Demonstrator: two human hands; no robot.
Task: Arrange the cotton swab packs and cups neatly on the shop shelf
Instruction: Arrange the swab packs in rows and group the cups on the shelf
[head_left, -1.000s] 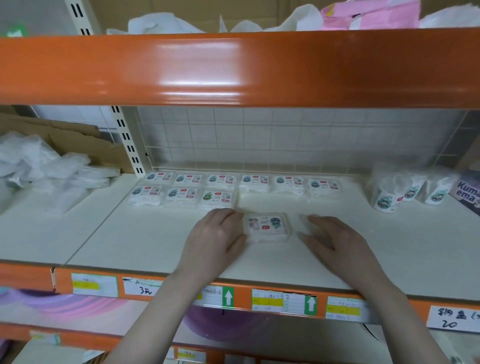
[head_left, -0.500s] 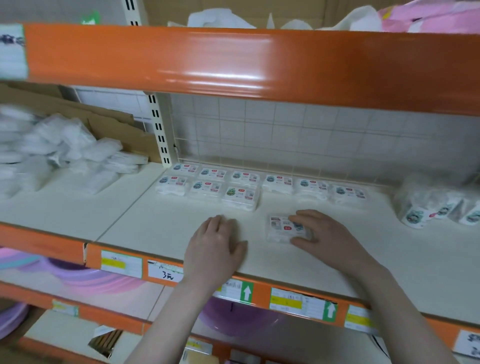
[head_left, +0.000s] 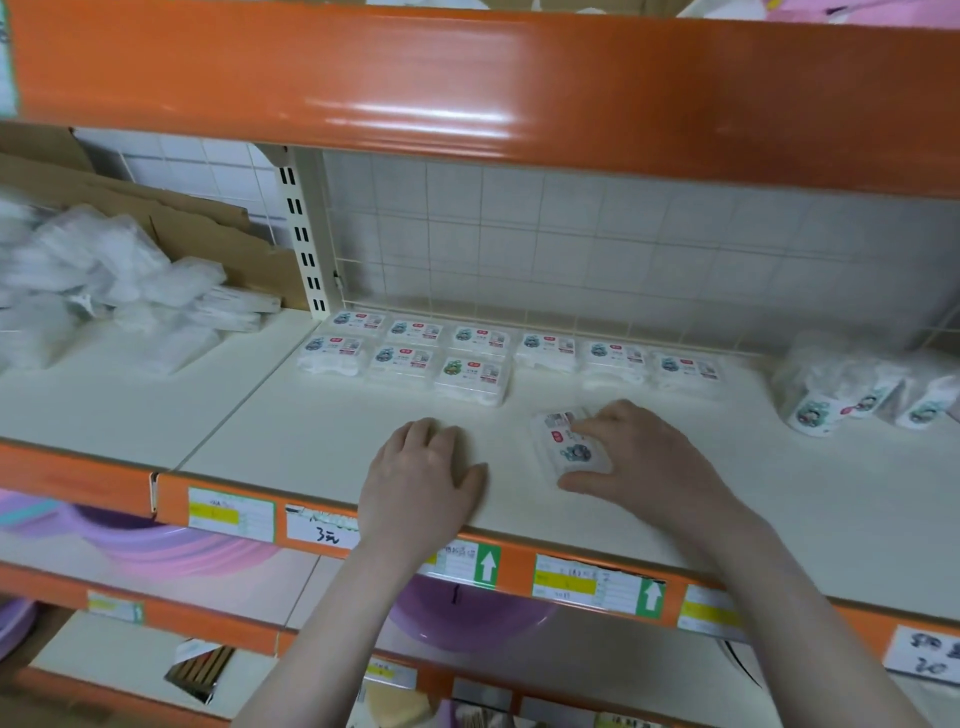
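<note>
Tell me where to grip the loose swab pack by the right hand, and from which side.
Grip the loose pack across its two long side edges, coming from above and the front. It lies flat on the shelf, turned askew, so its edges are free. The right hand already covers its right edge; the left hand rests clear.

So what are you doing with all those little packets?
A person is tidying cotton swab packs on the shelf. The right hand grips one loose pack near the front edge, turned crooked. The left hand rests flat on the shelf. Nine packs already sit in rows at the back, cups beside them.
</note>
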